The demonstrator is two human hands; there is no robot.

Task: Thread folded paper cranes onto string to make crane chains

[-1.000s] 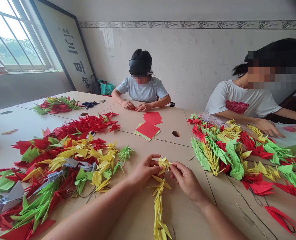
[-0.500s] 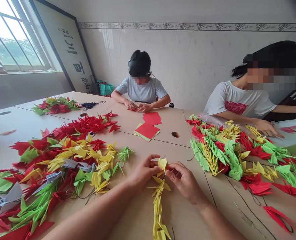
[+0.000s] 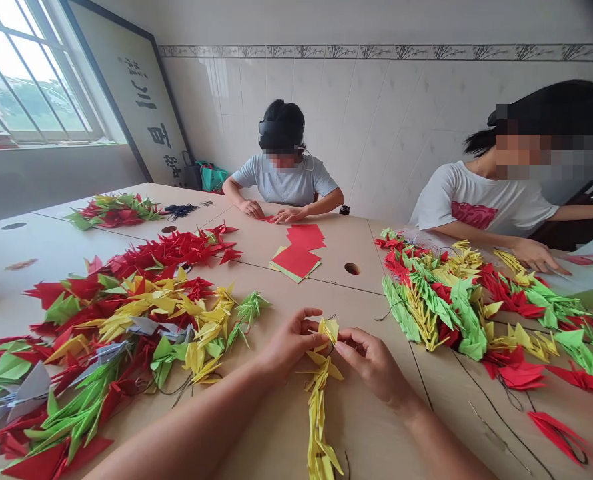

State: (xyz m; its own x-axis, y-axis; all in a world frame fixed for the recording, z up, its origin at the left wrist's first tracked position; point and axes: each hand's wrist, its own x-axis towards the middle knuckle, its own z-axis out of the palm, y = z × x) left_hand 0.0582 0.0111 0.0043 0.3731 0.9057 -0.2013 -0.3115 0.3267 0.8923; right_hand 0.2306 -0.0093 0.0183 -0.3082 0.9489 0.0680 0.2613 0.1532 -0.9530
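Observation:
Between my two hands is a yellow folded paper crane (image 3: 329, 329) at the top of a string of yellow paper cranes (image 3: 317, 413). My left hand (image 3: 296, 343) is closed, its fingers pinching the crane from the left side. My right hand (image 3: 369, 357) is closed at the crane's right side, thumb and forefinger pressed near its edge. The strung cranes trail down the table toward me. A bit of dark thread shows above and below the held crane.
Heaped cranes in red, green and yellow (image 3: 141, 293) lie on the left, more strung cranes (image 3: 456, 300) on the right. Red paper squares (image 3: 299, 262) lie ahead, near a cable hole (image 3: 351, 269). One person (image 3: 283, 173) sits opposite, folding red paper; another (image 3: 481, 193) sits at right.
My hands stay on the yellow crane, which has turned slightly and spread a little. The view has shifted slightly. The person opposite has moved one hand a little to the left.

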